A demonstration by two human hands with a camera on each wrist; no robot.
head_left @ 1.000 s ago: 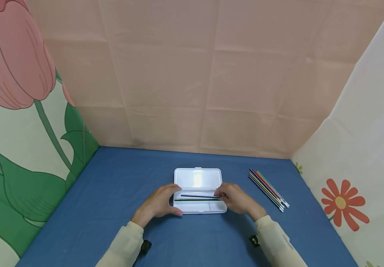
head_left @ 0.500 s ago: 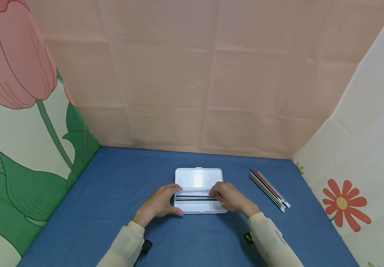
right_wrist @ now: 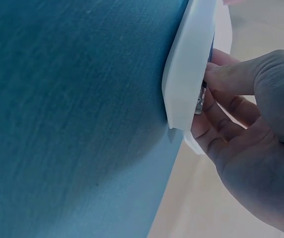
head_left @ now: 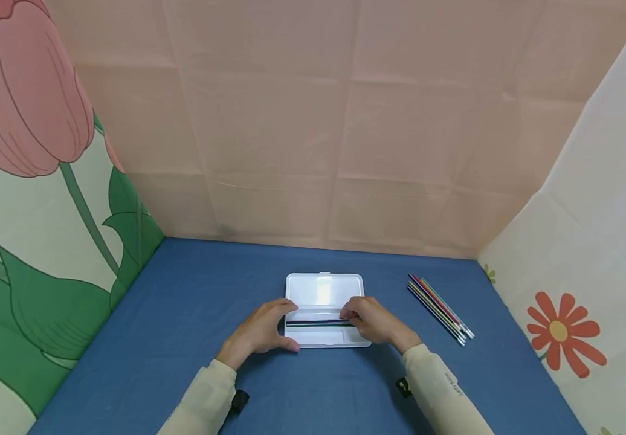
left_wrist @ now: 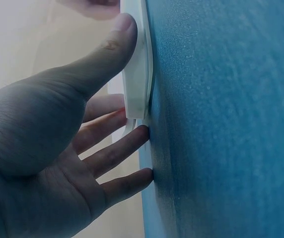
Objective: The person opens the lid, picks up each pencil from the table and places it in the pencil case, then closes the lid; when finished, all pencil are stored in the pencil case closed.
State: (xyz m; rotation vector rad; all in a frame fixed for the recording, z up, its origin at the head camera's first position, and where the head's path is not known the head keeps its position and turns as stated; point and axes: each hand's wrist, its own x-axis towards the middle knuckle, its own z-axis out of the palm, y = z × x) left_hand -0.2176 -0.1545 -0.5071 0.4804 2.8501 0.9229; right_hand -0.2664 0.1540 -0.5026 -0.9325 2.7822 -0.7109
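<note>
A white pencil case [head_left: 326, 345] lies on the blue cloth with its lid [head_left: 304, 291] raised at the back. My left hand [head_left: 261, 329] holds the case's left end, thumb at the front side and fingers at the back. Inside the tray my right hand [head_left: 374, 320] pinches the right end of a dark pencil [head_left: 315, 322], which lies along the case. Just in front of that pencil is a green one [head_left: 318, 326], close alongside. The right wrist view shows the held pencil's printed end [right_wrist: 200, 100] between thumb and fingers.
Several coloured pencils [head_left: 440, 308] lie slanted in a bunch on the blue cloth [head_left: 209, 272], to the right of the case. A beige backdrop [head_left: 269, 151] rises behind, with flower-printed panels on both sides.
My right hand has shifted left and lowered the dark pencil into the tray, bringing it beside the green one. The left hand has kept its place on the case.
</note>
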